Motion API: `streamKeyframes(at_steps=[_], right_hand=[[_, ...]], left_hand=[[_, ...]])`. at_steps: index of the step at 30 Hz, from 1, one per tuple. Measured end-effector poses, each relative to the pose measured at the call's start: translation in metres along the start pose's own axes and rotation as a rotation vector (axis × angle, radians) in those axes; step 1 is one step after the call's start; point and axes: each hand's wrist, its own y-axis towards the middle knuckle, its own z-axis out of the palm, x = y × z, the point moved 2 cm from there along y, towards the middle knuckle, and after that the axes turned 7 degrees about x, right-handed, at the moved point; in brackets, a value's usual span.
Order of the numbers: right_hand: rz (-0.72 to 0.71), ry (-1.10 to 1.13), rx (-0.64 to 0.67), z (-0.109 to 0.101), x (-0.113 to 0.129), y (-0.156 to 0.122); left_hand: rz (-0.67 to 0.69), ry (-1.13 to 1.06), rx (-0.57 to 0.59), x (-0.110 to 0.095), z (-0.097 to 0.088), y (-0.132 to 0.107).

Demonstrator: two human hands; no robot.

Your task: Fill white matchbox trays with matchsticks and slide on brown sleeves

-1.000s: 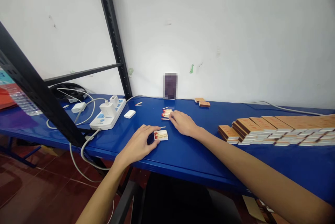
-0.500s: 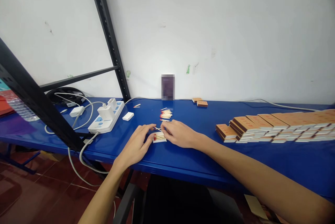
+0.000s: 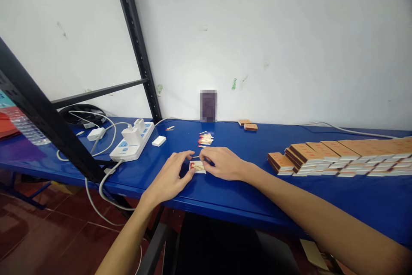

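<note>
A small white matchbox tray (image 3: 201, 171) holding several matches (image 3: 198, 166) lies on the blue table between my hands. My left hand (image 3: 170, 176) is on its left, fingers apart, the thumb at the tray's left edge and the index finger arched above it. From the right, my right hand (image 3: 224, 163) reaches over the tray with fingertips pinched on a matchstick (image 3: 196, 157), which spans toward my left fingers. Just beyond lies a loose pile of red-tipped matches (image 3: 206, 139). The right fingertips partly hide the tray's right end.
Stacked matchboxes (image 3: 334, 150) line the right side; two more matchboxes (image 3: 250, 127) lie near the wall. At left are a white box (image 3: 159, 140), stray matches (image 3: 169, 128), a power strip (image 3: 131, 144) with cables, and a black shelf post (image 3: 137, 39). A pixelated dark object (image 3: 209, 106) stands against the wall.
The matchstick between my hands has gone from slanted to nearly level. My left thumb and fingers have opened slightly wider at the tray. The whole view has shifted a little.
</note>
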Motion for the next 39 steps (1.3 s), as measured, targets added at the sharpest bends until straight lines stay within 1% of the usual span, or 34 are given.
streamKeyframes(at_steps=[2, 4, 7, 10, 13, 16, 19, 21, 24, 27, 30, 33, 39], right_hand=[[0.059, -0.013, -0.052, 0.0, -0.006, 0.003], [0.129, -0.01, -0.065, 0.003, -0.013, 0.008], [0.181, 0.038, 0.009, 0.009, -0.025, 0.015], [0.148, 0.082, 0.051, 0.014, -0.031, 0.019], [0.123, 0.102, 0.011, 0.014, -0.031, 0.017], [0.115, 0.154, -0.031, 0.011, -0.026, 0.011], [0.083, 0.204, -0.012, 0.009, -0.016, 0.006], [0.075, 0.195, 0.0, 0.007, -0.011, 0.004], [0.14, 0.141, -0.039, 0.005, -0.014, 0.004], [0.262, 0.054, -0.085, 0.006, -0.027, 0.005], [0.341, -0.004, -0.059, 0.008, -0.041, 0.007], [0.369, 0.006, -0.033, 0.01, -0.046, 0.009], [0.402, 0.009, -0.013, 0.01, -0.043, 0.012]], left_hand=[[0.012, 0.018, 0.013, -0.001, 0.0, 0.0], [0.028, 0.032, 0.024, -0.002, 0.0, 0.001], [0.031, 0.023, 0.021, -0.002, 0.0, 0.001], [0.012, 0.001, 0.016, 0.0, 0.001, 0.001], [-0.007, -0.002, 0.014, 0.003, 0.002, 0.002], [-0.033, 0.009, -0.008, 0.007, 0.003, 0.003], [-0.049, 0.021, -0.02, 0.009, 0.004, 0.004], [-0.039, 0.019, -0.02, 0.009, 0.003, 0.004], [0.002, 0.023, -0.005, 0.005, 0.002, 0.003], [0.034, 0.048, 0.023, 0.001, 0.0, 0.003], [0.043, 0.057, 0.046, 0.0, -0.001, 0.004], [0.055, 0.05, 0.052, 0.001, 0.0, 0.004], [0.08, 0.035, 0.06, -0.001, -0.001, 0.004]])
